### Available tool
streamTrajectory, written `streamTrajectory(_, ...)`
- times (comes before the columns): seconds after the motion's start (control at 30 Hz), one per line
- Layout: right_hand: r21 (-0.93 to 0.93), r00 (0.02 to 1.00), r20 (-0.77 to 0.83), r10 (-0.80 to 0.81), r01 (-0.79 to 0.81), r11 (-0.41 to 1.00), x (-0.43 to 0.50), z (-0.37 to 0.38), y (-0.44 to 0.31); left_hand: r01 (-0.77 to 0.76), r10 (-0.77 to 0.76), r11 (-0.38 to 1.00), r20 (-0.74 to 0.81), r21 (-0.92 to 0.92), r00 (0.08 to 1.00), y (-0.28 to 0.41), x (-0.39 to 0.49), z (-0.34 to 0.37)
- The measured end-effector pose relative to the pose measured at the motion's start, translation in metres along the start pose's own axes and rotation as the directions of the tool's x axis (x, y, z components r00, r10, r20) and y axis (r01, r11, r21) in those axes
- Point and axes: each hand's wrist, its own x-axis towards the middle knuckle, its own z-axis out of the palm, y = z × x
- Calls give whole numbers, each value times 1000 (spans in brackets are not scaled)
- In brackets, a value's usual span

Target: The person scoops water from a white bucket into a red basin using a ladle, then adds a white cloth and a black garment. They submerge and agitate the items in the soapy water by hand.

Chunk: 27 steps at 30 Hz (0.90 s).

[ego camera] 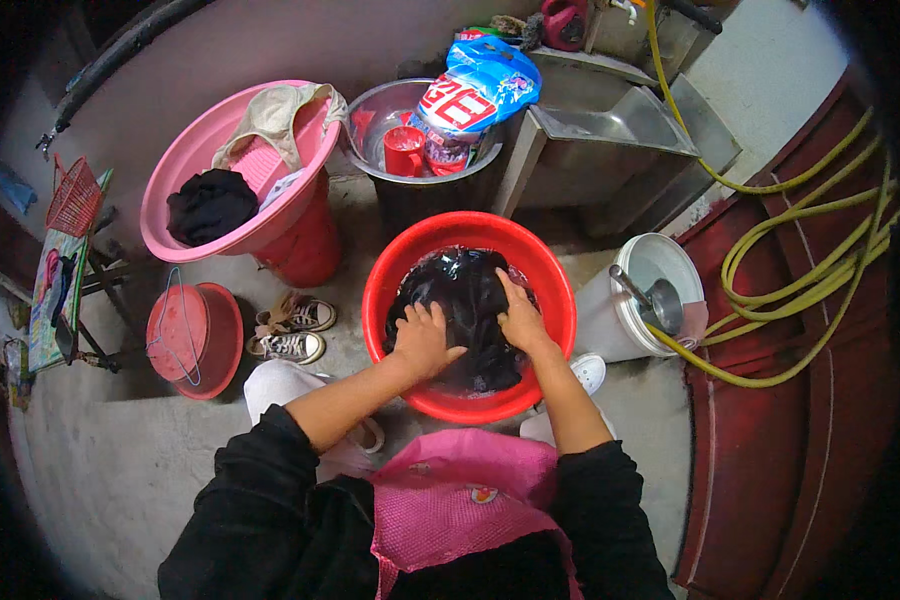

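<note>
A dark wet cloth (461, 281) lies bunched in water inside a red plastic basin (562, 315) on the floor in front of me. My left hand (424, 341) rests flat on the cloth's left part, fingers spread and thumb pointing right. On the right side, my right hand (521, 319) touches the same cloth with its fingertips, thumb held apart from the fingers. Neither hand visibly grips a fold. How the cloth is folded underwater is hidden.
A pink basin (154, 217) with clothes sits on a red bucket (307, 247). A metal basin (367, 169) holds a red mug (403, 150) and detergent bag (487, 82). Right are a white bucket (607, 322) with a metal ladle (664, 300) and a yellow hose (765, 379). Sneakers (292, 345) stand left.
</note>
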Motion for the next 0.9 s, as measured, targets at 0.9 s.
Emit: streamTrajectory(0.9, -369, 986, -160, 45, -102, 924, 37, 45, 17, -77, 51, 957, -99, -280, 994, -9, 105, 47)
